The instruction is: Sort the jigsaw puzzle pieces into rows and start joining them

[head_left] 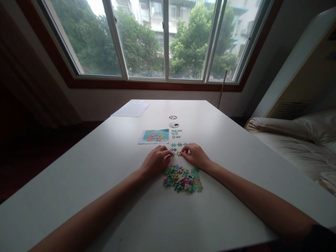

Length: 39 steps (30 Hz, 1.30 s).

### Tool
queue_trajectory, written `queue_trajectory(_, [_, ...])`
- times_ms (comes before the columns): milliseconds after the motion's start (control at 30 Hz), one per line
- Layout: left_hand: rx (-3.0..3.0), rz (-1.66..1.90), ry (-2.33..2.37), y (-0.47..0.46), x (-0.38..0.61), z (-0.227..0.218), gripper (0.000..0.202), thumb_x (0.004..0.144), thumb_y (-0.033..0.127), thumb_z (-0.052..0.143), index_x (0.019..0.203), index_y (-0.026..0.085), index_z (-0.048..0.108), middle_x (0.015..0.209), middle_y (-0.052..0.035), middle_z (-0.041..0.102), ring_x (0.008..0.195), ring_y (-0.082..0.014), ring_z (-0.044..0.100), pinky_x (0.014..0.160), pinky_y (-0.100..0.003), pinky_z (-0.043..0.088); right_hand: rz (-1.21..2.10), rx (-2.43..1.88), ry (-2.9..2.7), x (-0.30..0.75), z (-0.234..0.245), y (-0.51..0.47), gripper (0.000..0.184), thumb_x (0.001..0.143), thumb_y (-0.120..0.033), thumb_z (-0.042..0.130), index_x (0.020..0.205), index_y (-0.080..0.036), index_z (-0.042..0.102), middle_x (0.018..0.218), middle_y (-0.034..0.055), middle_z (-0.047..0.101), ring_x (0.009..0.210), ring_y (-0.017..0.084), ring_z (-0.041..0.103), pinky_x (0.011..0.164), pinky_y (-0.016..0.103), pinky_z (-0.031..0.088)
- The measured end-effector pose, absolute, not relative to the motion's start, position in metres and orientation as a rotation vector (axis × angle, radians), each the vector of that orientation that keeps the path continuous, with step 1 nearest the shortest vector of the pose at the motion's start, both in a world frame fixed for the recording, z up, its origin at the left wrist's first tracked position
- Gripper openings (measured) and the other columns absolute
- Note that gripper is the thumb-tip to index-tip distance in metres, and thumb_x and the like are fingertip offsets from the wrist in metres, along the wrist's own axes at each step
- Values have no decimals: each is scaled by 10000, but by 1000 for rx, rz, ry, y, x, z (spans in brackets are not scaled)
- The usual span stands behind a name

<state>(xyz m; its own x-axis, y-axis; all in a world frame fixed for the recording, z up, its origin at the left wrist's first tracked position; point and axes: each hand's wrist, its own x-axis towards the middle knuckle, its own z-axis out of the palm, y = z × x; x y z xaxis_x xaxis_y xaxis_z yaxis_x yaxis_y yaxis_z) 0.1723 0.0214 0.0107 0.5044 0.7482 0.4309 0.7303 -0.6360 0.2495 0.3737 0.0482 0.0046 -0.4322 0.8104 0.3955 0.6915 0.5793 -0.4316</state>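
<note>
Small jigsaw pieces [179, 144] lie spaced out in short rows on the white table, between my two hands. My left hand [156, 159] rests at the left of these rows, fingers curled, its fingertips on a green puzzle piece [173, 153]. From the right, my right hand [195, 155] pinches at the edge of a yellowish puzzle piece [179, 154]. Nearer to me is a loose pile of mixed puzzle pieces [182, 178], green, pink and tan. Beyond the left hand lies a printed reference picture [155, 135] with cartoon figures on a blue-green ground.
Farther up the white table [105, 168] are a small group of pale green pieces [176, 133] and two round flat items [174, 125]. Sheets of paper [131, 109] lie at the far left corner. A sofa [288, 140] stands to the right, windows behind.
</note>
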Motion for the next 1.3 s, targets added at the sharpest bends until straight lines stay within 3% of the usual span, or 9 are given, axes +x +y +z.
queue_trajectory(133, [2690,827,1309,19,171,11,171,799,157,485,866,190,639,818,-53,581,797,-174,512,731,-302,429,307,-1095,-2277,382,18,39,82,751,-225,560,749,-175,625,703,30,583,685,135,495,663,261,381])
queue_trajectory(333, [2764,730,1207,10,172,17,181,821,179,460,815,186,641,779,-53,584,760,-162,497,689,-286,425,644,-672,-2660,401,48,10,116,754,-255,560,790,-180,641,730,23,585,627,97,508,589,206,393])
queue_trajectory(600, [2807,663,1193,2,178,20,198,837,184,435,796,173,629,749,-54,580,739,-161,485,668,-276,417,642,-668,-2840,393,51,-2,183,702,-335,617,797,-180,637,723,17,590,645,115,505,612,223,391])
queue_trajectory(800, [2813,638,1158,-1,179,20,194,828,163,439,843,188,631,771,-52,579,746,-160,483,669,-269,409,910,-690,-2775,394,52,-4,141,701,-280,614,785,-167,624,709,2,576,626,100,501,569,198,393])
queue_trajectory(1000, [2803,638,1059,-4,183,17,211,800,119,458,868,209,636,789,-43,581,741,-157,477,659,-269,401,1108,-733,-2583,399,55,5,174,729,-325,595,794,-164,608,690,-10,580,638,93,499,570,198,392])
queue_trajectory(1300, [2410,976,1105,-9,191,20,147,798,166,490,828,178,634,757,-33,563,713,-139,506,650,-262,416,1037,-928,-2158,395,40,22,254,716,-379,610,773,-132,604,612,-10,559,552,73,452,524,206,355])
